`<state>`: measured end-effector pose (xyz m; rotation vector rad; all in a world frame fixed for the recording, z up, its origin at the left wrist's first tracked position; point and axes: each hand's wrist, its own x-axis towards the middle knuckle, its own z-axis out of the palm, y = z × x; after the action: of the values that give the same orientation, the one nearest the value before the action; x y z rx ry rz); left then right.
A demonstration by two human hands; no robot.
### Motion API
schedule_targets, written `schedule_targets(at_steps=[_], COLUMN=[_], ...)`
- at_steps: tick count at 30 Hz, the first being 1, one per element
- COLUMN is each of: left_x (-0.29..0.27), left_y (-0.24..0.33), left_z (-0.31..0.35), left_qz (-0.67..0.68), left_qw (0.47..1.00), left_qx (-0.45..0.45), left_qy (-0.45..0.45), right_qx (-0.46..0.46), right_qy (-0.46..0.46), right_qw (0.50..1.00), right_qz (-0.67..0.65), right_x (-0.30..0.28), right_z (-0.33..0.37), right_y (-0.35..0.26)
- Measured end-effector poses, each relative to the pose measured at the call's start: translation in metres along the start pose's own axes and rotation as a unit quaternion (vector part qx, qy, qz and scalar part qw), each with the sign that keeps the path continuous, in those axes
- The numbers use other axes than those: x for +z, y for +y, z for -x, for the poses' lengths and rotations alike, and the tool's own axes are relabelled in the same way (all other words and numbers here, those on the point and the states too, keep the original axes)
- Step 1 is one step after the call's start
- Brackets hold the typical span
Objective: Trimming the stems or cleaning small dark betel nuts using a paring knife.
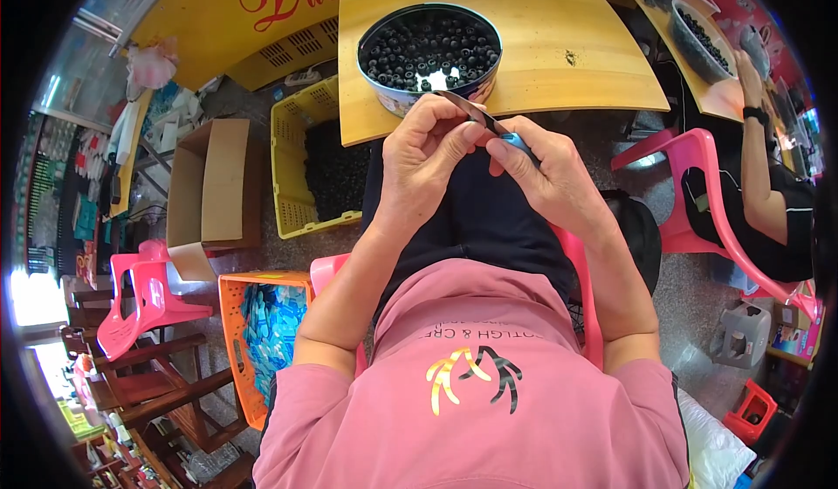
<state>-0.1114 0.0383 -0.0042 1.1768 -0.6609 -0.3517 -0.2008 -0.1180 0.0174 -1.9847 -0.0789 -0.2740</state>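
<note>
My right hand (546,168) is wrapped around the blue handle of a small knife (478,117), gripping it with the thumb laid along the near side. The knife is above my lap, just in front of the table's (559,87) edge, its blade slanting up and leftward toward the tin. My left hand (417,159) meets the blade, its fingers curled and its thumb beside the metal; whether they pinch some small piece, I cannot tell, because my own fingers hide it.

Just beyond my left hand, the round tin (390,98) sits on the table, holding many small black pieces (428,48). Below the table to my left, a yellow crate (284,144) holds more dark pieces. Nearer me, an orange crate (237,349) holds blue packets (275,327). A co-worker's arm (761,161) shows at far right.
</note>
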Motion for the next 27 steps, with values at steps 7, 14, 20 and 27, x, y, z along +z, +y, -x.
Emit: schedule_targets(at_steps=[7, 14, 20, 27], left_x=[-0.003, -0.017, -0.026, -0.031], left_y=[0.0, -0.007, -0.012, 0.0], left_z=[0.0, -0.001, 0.003, 0.014], left_qz=[-0.025, -0.126, -0.113, -0.058], left_qw=[1.0, 0.992, 0.994, 0.998], left_qx=[0.004, 0.005, 0.001, 0.014], left_qy=[-0.008, 0.004, 0.007, -0.035], right_qx=[0.035, 0.099, 0.102, 0.206], right_qy=[-0.026, -0.059, -0.071, 0.039], right_qw=[0.999, 0.991, 0.99, 0.972], right_qz=[-0.032, -0.065, -0.066, -0.109], right_x=[-0.002, -0.002, 0.002, -0.009], right_z=[-0.002, -0.005, -0.008, -0.015], right_y=[0.005, 0.014, 0.015, 0.049])
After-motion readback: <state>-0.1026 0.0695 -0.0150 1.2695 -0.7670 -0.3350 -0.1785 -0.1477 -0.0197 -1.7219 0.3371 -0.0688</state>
